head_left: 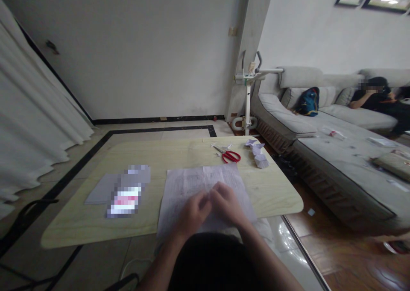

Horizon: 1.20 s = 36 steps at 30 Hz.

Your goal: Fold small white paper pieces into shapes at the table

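Over a large printed sheet of paper [182, 182], my left hand [197, 206] and my right hand [226, 203] meet with fingers curled inward. Both are closed, fingertips pressed together, and whatever lies between them is hidden by the fingers and blur. The sheet shows fold creases and hangs over the table's near edge. Beyond it lie red-handled scissors [231, 156], with small white paper scraps [227, 146] around the blades. To their right sit several folded paper pieces [261, 161] in pale lilac.
Left on the wooden table [77, 222] are pale paper sheets [100, 190] beside a pixelated, bright-screened object [124, 200]. A grey sofa [346, 171] stands at right, bearing a blue backpack [309, 101] and a seated person [378, 98]. White exercise equipment [247, 98] is behind the table.
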Motion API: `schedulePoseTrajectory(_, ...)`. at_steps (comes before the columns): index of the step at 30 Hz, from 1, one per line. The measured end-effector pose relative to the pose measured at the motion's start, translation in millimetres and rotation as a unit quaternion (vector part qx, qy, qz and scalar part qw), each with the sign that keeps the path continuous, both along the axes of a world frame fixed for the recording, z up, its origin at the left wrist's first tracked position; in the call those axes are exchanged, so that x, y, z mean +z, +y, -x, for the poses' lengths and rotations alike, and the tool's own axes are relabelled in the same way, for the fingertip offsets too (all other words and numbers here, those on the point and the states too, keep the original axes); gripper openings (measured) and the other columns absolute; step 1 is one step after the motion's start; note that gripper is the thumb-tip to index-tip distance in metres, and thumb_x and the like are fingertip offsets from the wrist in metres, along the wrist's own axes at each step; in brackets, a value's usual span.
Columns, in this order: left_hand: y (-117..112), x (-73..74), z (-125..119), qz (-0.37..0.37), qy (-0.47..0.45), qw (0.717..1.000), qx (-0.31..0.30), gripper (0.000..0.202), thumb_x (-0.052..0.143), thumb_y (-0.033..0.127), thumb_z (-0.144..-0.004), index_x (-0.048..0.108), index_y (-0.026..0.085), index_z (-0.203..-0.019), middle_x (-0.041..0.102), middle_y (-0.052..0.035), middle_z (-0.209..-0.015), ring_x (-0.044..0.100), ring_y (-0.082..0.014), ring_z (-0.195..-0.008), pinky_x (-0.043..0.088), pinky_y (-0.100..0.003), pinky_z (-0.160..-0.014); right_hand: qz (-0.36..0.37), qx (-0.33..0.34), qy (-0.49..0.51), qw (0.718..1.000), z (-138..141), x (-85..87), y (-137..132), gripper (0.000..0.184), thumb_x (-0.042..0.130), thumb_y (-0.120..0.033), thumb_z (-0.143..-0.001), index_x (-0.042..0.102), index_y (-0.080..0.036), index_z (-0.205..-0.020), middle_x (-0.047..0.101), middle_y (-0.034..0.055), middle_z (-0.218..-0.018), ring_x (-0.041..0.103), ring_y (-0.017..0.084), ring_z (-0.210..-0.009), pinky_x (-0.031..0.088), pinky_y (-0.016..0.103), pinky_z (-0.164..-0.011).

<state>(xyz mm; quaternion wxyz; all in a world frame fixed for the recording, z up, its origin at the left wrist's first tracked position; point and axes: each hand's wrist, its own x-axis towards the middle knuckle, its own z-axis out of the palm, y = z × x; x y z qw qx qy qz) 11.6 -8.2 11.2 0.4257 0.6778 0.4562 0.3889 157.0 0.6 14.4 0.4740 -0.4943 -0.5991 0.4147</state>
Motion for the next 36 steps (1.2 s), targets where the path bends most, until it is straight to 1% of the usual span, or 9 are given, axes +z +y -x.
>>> schedulePoseTrajectory(4,0.2,1.7,1.3,0.038,-0.052,0.996,0.061,0.024,0.049,0.037,-0.089,0.058,0.019,-0.078,0.059,0.0019,-0.068,0.058,-0.0152,-0.065,0.044,-0.022,-0.059,-0.004,0.002,-0.023,1.0,0.9,1.9,-1.0,0.025,0.05,-0.029,-0.087,0.048,-0.019,-0.064,0.048,-0.0034,-0.06,0.045,0.012,-0.059,0.036,0.022,-0.053)
schedulePoseTrajectory(7,0.4,4.6,1.6,0.027,-0.056,0.994,0.089,0.022,0.05,0.037,-0.089,0.058,0.019,-0.078,0.059,0.0016,-0.07,0.058,-0.0157,-0.069,0.045,-0.022,-0.061,0.003,0.03,-0.04,0.999,2.7,3.9,-2.6,0.028,0.049,-0.031,-0.088,0.047,-0.019,-0.064,0.048,-0.0034,-0.059,0.044,0.012,-0.057,0.034,0.022,-0.051)
schedulePoseTrajectory(10,1.2,5.6,1.6,0.018,-0.057,0.994,0.088,0.023,0.051,0.038,-0.088,0.058,0.019,-0.077,0.059,0.0009,-0.069,0.058,-0.0162,-0.069,0.045,-0.023,-0.062,-0.001,0.039,-0.06,0.997,3.3,6.5,-3.6,0.028,0.047,-0.029,-0.089,0.045,-0.019,-0.063,0.048,-0.0035,-0.059,0.043,0.012,-0.057,0.032,0.022,-0.05)
schedulePoseTrajectory(15,2.8,1.3,2.5,0.026,-0.063,0.995,0.078,0.025,0.051,0.039,-0.089,0.06,0.017,-0.081,0.062,-0.0003,-0.069,0.06,-0.0164,-0.066,0.047,-0.024,-0.061,-0.042,0.054,-0.096,0.993,1.9,7.2,-3.5,0.029,0.044,-0.026,-0.091,0.042,-0.02,-0.063,0.047,-0.0031,-0.06,0.043,0.012,-0.057,0.031,0.023,-0.053)
schedulePoseTrajectory(18,3.2,-1.3,2.9,0.019,-0.06,0.994,0.085,0.026,0.051,0.039,-0.089,0.061,0.017,-0.08,0.063,-0.0008,-0.067,0.06,-0.0163,-0.064,0.047,-0.024,-0.059,-0.055,0.044,-0.113,0.991,3.2,5.5,-2.6,0.028,0.044,-0.025,-0.091,0.042,-0.02,-0.063,0.048,-0.0027,-0.061,0.042,0.012,-0.057,0.03,0.024,-0.054)
schedulePoseTrajectory(21,4.3,-3.0,3.1,0.016,-0.073,0.992,0.105,0.026,0.052,0.039,-0.088,0.062,0.017,-0.081,0.065,-0.0017,-0.069,0.061,-0.0169,-0.066,0.048,-0.024,-0.06,-0.039,0.032,-0.11,0.993,5.4,5.7,-2.4,0.029,0.047,-0.028,-0.091,0.045,-0.019,-0.063,0.049,-0.0027,-0.06,0.042,0.012,-0.057,0.03,0.024,-0.052)
schedulePoseTrajectory(26,6.5,-4.0,3.3,0.001,-0.074,0.987,0.143,0.025,0.054,0.038,-0.087,0.064,0.016,-0.083,0.068,-0.0038,-0.076,0.063,-0.0187,-0.072,0.049,-0.026,-0.065,-0.023,0.048,-0.116,0.992,5.5,10.1,-4.8,0.033,0.05,-0.038,-0.091,0.045,-0.018,-0.064,0.045,-0.0041,-0.059,0.039,0.01,-0.055,0.027,0.023,-0.049)
schedulePoseTrajectory(32,5.1,-1.5,2.7,-0.004,-0.054,0.99,0.132,0.024,0.053,0.038,-0.088,0.063,0.017,-0.082,0.068,-0.0027,-0.074,0.064,-0.0179,-0.071,0.049,-0.025,-0.065,-0.036,0.055,-0.114,0.991,4.1,11.4,-7.0,0.032,0.047,-0.035,-0.091,0.041,-0.019,-0.064,0.044,-0.0035,-0.06,0.039,0.011,-0.056,0.029,0.024,-0.049)
schedulePoseTrajectory(36,4.3,-2.1,0.6,0.009,-0.083,0.987,0.135,0.022,0.056,0.039,-0.086,0.06,0.018,-0.093,0.069,-0.0023,-0.078,0.065,-0.0175,-0.072,0.051,-0.026,-0.065,-0.013,0.024,-0.076,0.997,4.6,7.1,-4.7,0.028,0.049,-0.034,-0.089,0.042,-0.02,-0.065,0.045,-0.0034,-0.06,0.04,0.012,-0.057,0.032,0.023,-0.049)
